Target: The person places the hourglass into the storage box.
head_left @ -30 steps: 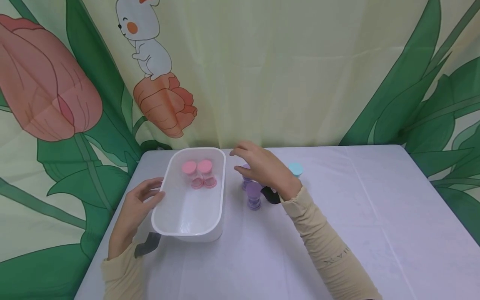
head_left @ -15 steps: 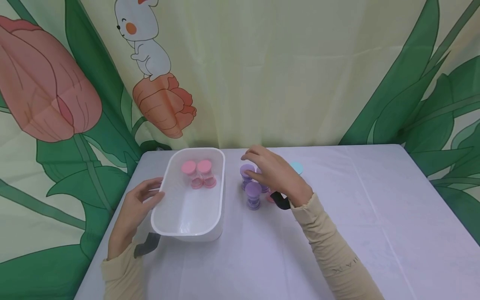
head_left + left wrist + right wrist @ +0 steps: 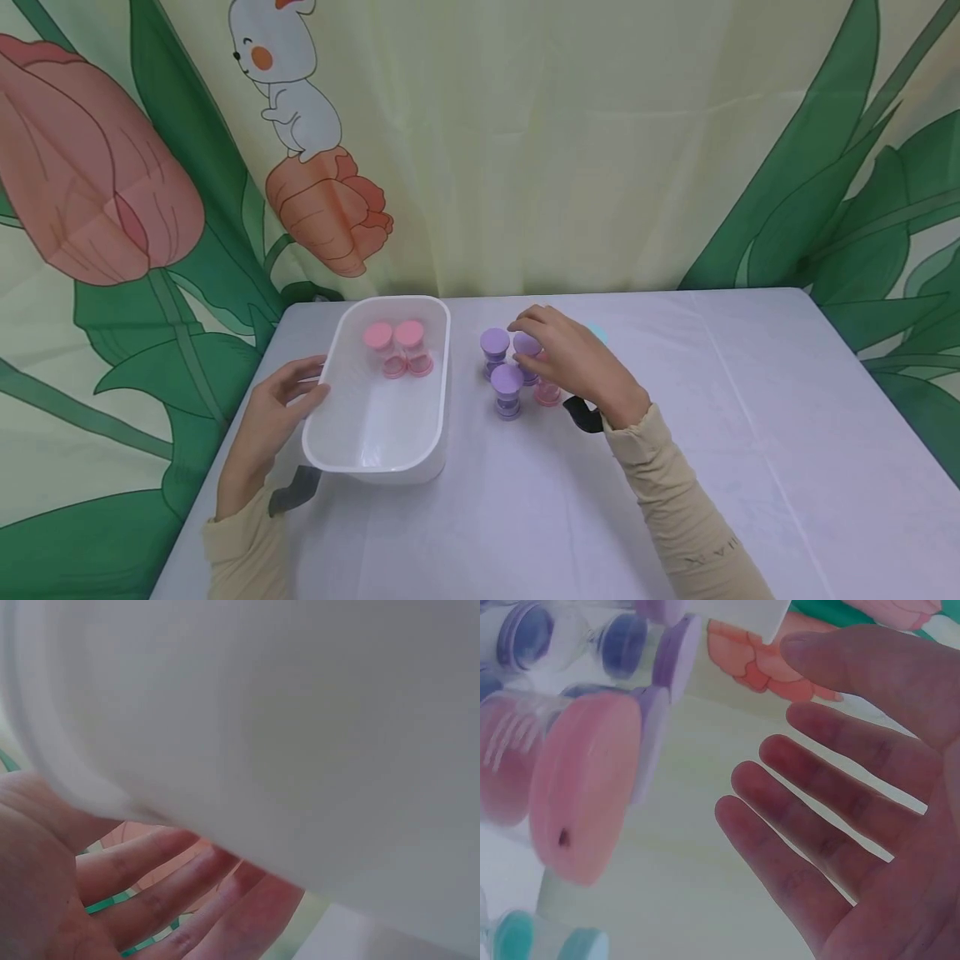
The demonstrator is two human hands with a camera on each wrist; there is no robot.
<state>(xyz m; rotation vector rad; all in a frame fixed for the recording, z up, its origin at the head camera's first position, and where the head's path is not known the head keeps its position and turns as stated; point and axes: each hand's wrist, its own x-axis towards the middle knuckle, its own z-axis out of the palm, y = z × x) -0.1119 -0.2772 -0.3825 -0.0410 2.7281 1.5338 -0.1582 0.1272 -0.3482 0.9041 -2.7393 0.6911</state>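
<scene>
In the head view, the right hand (image 3: 576, 360) hangs over a cluster of sand timers to the right of the white tub (image 3: 369, 429), fingers parted and grasping nothing. Below and beside it stand a front purple timer (image 3: 507, 392), a far-left purple timer (image 3: 494, 350), a far-right purple timer (image 3: 527, 343) close by the fingertips, and a loose pink timer (image 3: 548, 394) on the near side. A teal timer (image 3: 598, 332) is mostly hidden behind the hand. With neighbours this tight, a straight descent with thumb and fingers on opposite sides of one cap would likely tip nothing. The far half of the tub holds a left pink timer (image 3: 385, 350) and a right pink timer (image 3: 415, 350), side by side and seemingly upright. The left hand (image 3: 267, 417) lies at the tub's left wall, a sensible brace

In the left wrist view, its fingers are extended along the wall, not clenched; how firmly they press, I cannot tell

In the right wrist view, the fingers are straight and released, well apart from the loose pink timer, whose thick, rounded cap has a small dark mark; its clear barrel shows pale stripes
</scene>
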